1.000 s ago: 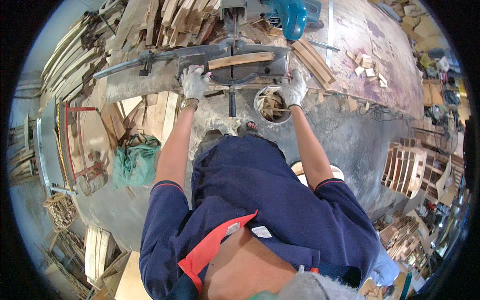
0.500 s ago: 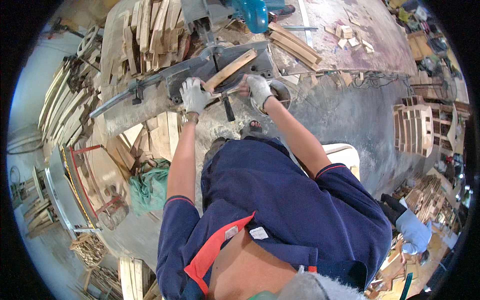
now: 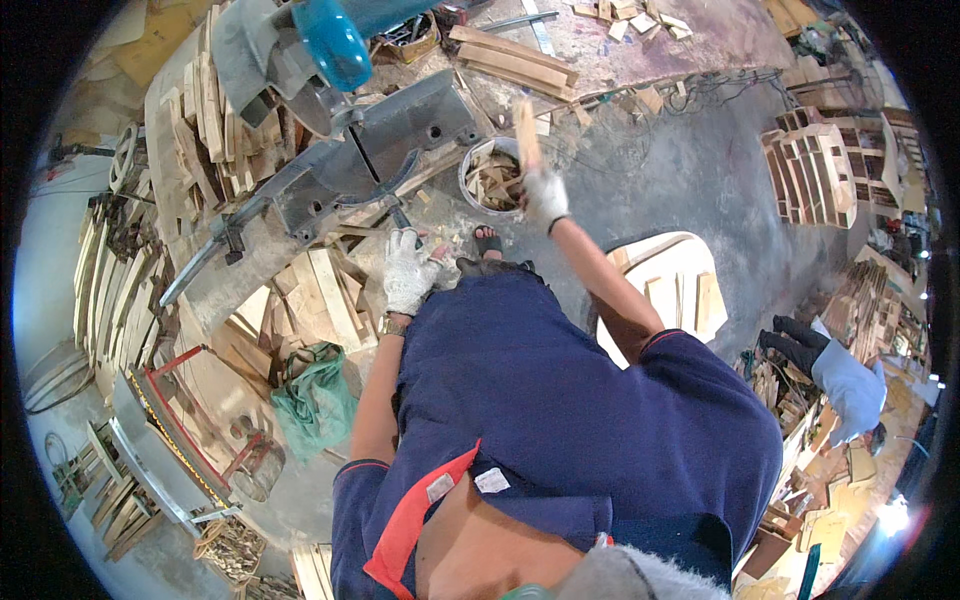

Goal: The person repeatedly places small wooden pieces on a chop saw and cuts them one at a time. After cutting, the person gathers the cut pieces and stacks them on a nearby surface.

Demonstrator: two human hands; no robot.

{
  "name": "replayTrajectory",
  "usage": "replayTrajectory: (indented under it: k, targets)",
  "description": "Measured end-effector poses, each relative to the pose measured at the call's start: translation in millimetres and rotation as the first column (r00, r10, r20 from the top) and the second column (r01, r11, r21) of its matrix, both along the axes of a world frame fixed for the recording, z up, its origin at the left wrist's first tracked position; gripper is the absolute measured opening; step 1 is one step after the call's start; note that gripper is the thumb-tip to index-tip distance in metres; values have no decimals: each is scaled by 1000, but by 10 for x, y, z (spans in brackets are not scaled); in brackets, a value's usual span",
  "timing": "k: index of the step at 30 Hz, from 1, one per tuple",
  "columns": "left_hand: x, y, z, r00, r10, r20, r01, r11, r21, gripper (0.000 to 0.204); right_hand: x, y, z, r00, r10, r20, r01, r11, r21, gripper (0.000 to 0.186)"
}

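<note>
A short wooden piece stands up from my right hand, whose white-gloved fingers are closed around its lower end. This hand is just right of a round white bucket with wood offcuts in it. My left hand, also gloved, is in front of my body with its fingers apart and nothing visible in them. Beyond it lies the grey base of a mitre saw, with its dark handle pointing toward me near my left fingertips. The saw's round blade and teal motor housing are raised above the base.
Wooden strips are piled behind the saw at left. Curved boards lie on the bench at the back. A white stool bears wood pieces at my right. A green sack sits at left; another person bends at far right.
My right hand has lifted the wooden piece off the saw base and moved right past the bucket. My left hand has drawn back toward my body. The view has shifted.
</note>
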State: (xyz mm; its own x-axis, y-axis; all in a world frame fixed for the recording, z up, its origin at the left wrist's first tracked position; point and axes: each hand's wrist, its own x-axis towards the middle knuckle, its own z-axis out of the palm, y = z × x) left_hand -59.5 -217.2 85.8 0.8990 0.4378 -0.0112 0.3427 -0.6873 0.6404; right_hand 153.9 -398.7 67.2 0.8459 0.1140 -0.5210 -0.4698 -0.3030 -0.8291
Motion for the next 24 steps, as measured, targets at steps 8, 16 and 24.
replayTrajectory:
  k: [8, 16, 24]
  targets:
    - [-21, -275, -146, 991, -100, -85, 93, 992, -84, 43, 781, -625, -87, 723, -232, 651, -98, 898, 429, 43]
    - [-125, -429, -38, 990, 19, -139, -42, 986, -161, 38, -1110, -1773, -1409, 937, 154, -312, -279, 870, -406, 68]
    - [119, -551, -22, 986, -98, -134, 81, 988, -131, 39, 992, -654, 255, 757, -53, 651, -215, 921, 324, 58]
